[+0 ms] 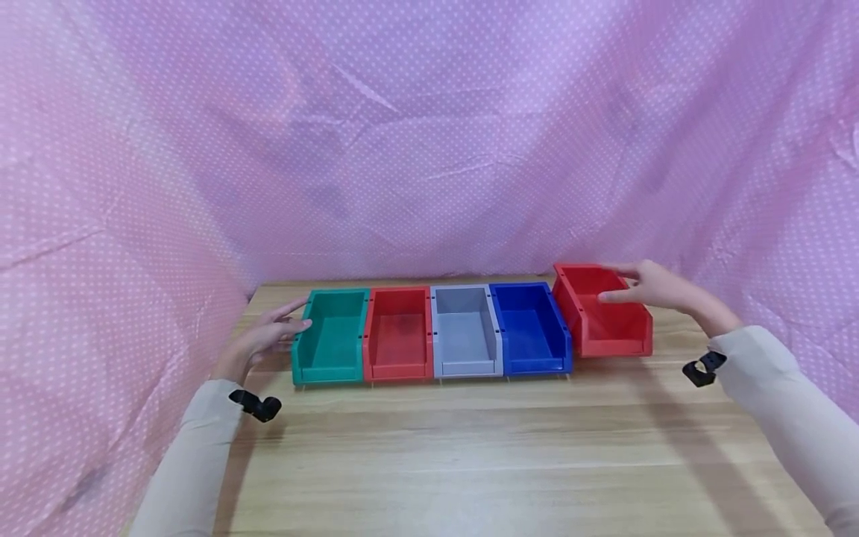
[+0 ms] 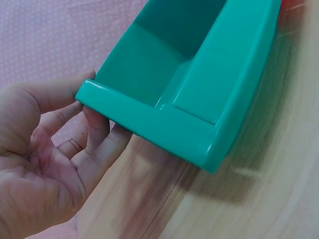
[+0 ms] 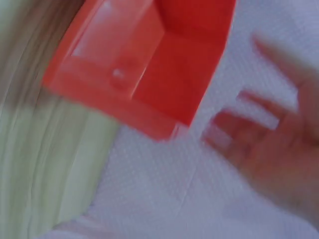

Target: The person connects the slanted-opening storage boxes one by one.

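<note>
A green storage bin [image 1: 332, 374] forms the left end of a row. My left hand [image 1: 262, 339] holds its left wall; in the left wrist view the thumb is at the rim and the other fingers curl against the outside. Past the row's right end sits a separate red bin [image 1: 615, 347], slightly turned and set farther back. My right hand [image 1: 654, 287] is beside its right wall, overlapping it in the head view. In the right wrist view, that blurred hand [image 3: 274, 134] has spread fingers, with a gap between them and the red bin [image 3: 164, 84].
Between the two end bins stand another red bin [image 1: 401, 372], a grey bin [image 1: 467, 368] and a blue bin [image 1: 537, 365], side by side. All rest toward the back of a wooden table [image 1: 436, 455]. Pink dotted cloth [image 1: 416, 149] hangs behind and at both sides.
</note>
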{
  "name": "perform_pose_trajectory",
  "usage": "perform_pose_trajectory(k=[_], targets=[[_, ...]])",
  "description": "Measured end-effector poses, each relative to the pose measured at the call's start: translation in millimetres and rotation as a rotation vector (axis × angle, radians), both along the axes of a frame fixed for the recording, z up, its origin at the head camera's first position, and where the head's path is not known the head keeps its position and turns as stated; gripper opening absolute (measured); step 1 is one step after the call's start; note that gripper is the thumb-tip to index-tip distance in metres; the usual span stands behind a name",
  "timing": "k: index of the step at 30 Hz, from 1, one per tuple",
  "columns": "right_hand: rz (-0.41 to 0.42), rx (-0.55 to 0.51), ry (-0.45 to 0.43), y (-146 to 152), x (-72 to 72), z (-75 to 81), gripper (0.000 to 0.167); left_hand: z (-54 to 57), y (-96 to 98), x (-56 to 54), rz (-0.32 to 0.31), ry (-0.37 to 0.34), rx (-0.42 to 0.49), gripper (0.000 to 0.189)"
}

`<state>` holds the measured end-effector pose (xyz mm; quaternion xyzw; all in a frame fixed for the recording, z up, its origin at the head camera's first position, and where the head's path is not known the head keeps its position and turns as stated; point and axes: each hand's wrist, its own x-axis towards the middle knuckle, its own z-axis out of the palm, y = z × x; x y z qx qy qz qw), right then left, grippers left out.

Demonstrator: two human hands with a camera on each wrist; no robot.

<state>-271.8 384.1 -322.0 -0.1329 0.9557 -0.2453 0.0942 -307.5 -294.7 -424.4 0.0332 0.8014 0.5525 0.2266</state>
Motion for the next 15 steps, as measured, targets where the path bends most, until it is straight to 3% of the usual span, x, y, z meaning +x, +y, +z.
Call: perform_pose_trajectory(k=[4,6,15], targets=[[0.134,-0.001,-0.091,-19.3,-9.1,-4.4,0.096,-2.0,-1.0,-0.6,-0.012,-0.001,-0.019,0.080],[0.164,0.034,-0.117,-26.4,-12.4,-6.2,0.098,-3.2,-1.8,-0.9,-0.013,-0.010,-0.024,0.080],[0.129,0.179,-0.171,-42.2,-14.8,-4.4,0.103,-1.1,-2.6,-2.3,-0.027,-0.016,-0.010,0.083]])
